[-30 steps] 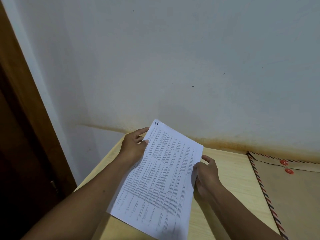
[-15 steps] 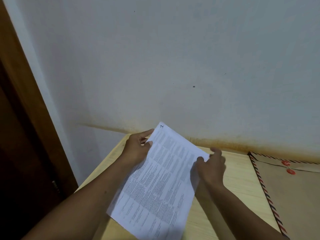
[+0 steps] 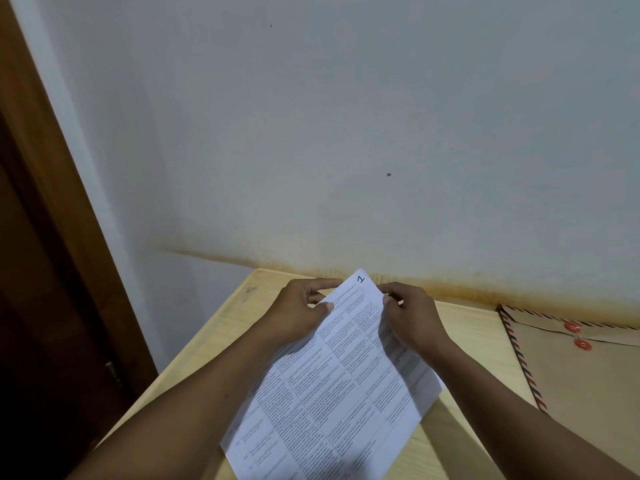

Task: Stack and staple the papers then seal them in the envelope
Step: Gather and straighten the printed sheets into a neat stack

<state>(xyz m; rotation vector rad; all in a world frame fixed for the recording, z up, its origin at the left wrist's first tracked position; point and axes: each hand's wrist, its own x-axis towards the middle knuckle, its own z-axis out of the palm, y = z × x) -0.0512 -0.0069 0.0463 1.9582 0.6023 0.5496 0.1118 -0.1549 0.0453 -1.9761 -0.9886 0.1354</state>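
Two hands hold one stack of printed papers (image 3: 332, 393) close to its far corner. The left hand (image 3: 298, 317) pinches the left edge, with the thumb on the printed face and the index finger extended along the edge toward the corner. The right hand (image 3: 412, 317) pinches the right edge directly opposite, with the fingers curled and the thumb on top.

One handwritten "1" (image 3: 361, 279) marks the corner between the two grips. From the grips the stack runs back toward the person, above one light wooden table (image 3: 221, 341). Contact with the surface cannot be determined.

One offset sheet edge shows below the right-hand grip. The total sheet count cannot be determined.

One brown envelope (image 3: 581, 375) lies flat on the table, well apart to the right of the right hand. It has a striped border and two red discs (image 3: 573, 327).
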